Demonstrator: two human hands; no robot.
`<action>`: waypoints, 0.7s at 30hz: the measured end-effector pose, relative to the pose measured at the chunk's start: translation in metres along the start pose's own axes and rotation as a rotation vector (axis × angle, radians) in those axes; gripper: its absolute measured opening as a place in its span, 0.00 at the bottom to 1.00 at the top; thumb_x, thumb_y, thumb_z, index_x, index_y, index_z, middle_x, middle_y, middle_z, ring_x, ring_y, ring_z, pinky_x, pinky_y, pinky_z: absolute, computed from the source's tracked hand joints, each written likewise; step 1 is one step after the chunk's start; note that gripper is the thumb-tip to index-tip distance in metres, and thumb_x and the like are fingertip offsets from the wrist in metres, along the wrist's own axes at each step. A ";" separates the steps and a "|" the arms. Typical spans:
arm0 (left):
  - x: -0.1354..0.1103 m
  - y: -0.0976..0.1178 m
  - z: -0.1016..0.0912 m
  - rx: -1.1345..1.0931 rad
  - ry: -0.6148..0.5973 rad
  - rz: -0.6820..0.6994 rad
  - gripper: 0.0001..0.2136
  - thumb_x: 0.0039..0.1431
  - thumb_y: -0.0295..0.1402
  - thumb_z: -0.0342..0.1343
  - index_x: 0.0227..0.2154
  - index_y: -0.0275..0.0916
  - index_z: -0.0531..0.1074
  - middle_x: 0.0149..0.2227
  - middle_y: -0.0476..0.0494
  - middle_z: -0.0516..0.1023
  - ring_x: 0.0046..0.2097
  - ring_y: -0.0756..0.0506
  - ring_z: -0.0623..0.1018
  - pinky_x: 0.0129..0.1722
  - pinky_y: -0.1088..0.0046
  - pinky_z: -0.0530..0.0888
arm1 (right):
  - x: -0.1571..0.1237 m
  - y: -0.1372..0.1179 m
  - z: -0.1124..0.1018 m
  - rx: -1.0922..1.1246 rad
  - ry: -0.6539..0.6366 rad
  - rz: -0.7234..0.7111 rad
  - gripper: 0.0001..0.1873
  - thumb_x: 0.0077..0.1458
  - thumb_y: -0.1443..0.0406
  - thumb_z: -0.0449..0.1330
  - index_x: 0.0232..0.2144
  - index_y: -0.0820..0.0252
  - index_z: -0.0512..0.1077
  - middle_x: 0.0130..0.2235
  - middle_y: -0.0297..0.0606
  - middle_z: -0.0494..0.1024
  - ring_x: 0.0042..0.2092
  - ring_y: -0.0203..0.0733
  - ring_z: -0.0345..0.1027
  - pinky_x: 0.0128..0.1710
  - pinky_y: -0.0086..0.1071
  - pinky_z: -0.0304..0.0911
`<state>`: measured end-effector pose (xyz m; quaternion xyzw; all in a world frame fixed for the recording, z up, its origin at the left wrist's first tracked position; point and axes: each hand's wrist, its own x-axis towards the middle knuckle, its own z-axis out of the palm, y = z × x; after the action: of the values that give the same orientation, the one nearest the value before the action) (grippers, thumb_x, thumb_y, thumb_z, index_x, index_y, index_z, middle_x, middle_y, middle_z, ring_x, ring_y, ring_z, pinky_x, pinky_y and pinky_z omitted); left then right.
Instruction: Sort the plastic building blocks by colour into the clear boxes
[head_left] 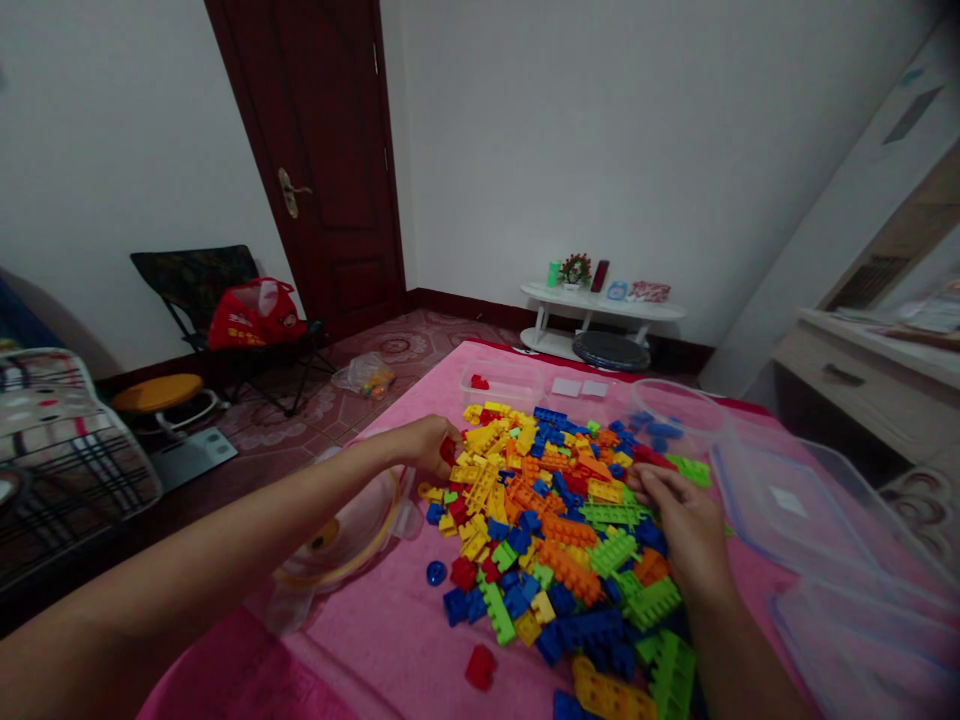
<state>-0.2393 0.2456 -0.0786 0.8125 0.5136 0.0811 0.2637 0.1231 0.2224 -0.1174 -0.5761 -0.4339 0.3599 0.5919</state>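
A heap of plastic building blocks [555, 520] in yellow, orange, blue, green and red lies on a pink tablecloth [390, 640]. My left hand [424, 443] reaches to the heap's far left edge, its fingers closed on a red block [448, 451]. My right hand [679, 520] rests on the right side of the heap, fingers curled down among green and orange blocks; what it grips, if anything, is hidden.
A clear rectangular box [501, 384] with one red block stands at the far side, a round clear tub [671, 415] with blue blocks at the far right, a round container [349, 540] under my left forearm, lids [787, 500] at right. Chair, door and low shelf stand beyond.
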 end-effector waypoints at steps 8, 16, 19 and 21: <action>0.010 0.000 -0.033 -0.817 0.095 -0.223 0.16 0.38 0.36 0.66 0.31 0.34 0.72 0.24 0.48 0.74 0.22 0.54 0.70 0.22 0.81 0.66 | 0.002 0.003 0.000 0.007 -0.003 -0.001 0.16 0.40 0.58 0.64 0.32 0.62 0.75 0.33 0.41 0.79 0.35 0.41 0.72 0.36 0.31 0.66; 0.100 0.000 -0.050 -0.982 0.538 -0.368 0.07 0.51 0.28 0.57 0.33 0.30 0.71 0.30 0.39 0.78 0.26 0.53 0.74 0.25 0.80 0.71 | 0.000 0.000 -0.001 0.020 -0.011 0.000 0.15 0.42 0.58 0.63 0.32 0.62 0.75 0.33 0.41 0.79 0.36 0.42 0.73 0.37 0.32 0.67; 0.116 0.012 -0.049 -0.901 0.606 -0.353 0.13 0.50 0.27 0.57 0.41 0.29 0.70 0.37 0.35 0.78 0.32 0.50 0.77 0.31 0.76 0.74 | -0.001 0.000 -0.002 0.036 -0.021 -0.003 0.14 0.42 0.58 0.64 0.31 0.62 0.75 0.32 0.41 0.79 0.35 0.41 0.73 0.36 0.32 0.67; 0.118 0.023 -0.045 -0.828 0.632 -0.305 0.18 0.49 0.27 0.58 0.45 0.29 0.70 0.41 0.33 0.77 0.38 0.46 0.77 0.36 0.70 0.75 | 0.000 0.000 -0.002 0.048 -0.025 -0.006 0.14 0.42 0.59 0.64 0.31 0.62 0.75 0.33 0.41 0.79 0.35 0.41 0.73 0.36 0.31 0.67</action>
<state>-0.1846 0.3570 -0.0449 0.4930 0.6049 0.4779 0.4032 0.1246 0.2218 -0.1173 -0.5558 -0.4340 0.3755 0.6014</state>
